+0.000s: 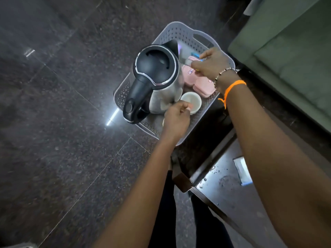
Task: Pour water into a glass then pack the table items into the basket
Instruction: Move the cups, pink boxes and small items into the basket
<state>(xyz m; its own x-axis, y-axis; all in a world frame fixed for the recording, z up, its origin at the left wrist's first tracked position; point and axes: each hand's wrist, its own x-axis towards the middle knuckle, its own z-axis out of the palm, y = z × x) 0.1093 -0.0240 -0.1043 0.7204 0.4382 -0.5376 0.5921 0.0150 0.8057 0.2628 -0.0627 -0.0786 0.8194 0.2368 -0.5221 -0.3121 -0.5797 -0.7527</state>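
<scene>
Basket (180, 34) on the floor already held kettle (157, 76), pink boxes (204, 87) beneath the right hand (213, 64) pinching something small and blurred, left hand (176, 116) curled at white cup (191, 101); packing stage, next likely release and withdraw.

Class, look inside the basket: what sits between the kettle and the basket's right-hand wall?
In the head view, pink lidded containers and a white cup lie between the kettle and that wall of the basket.
</scene>
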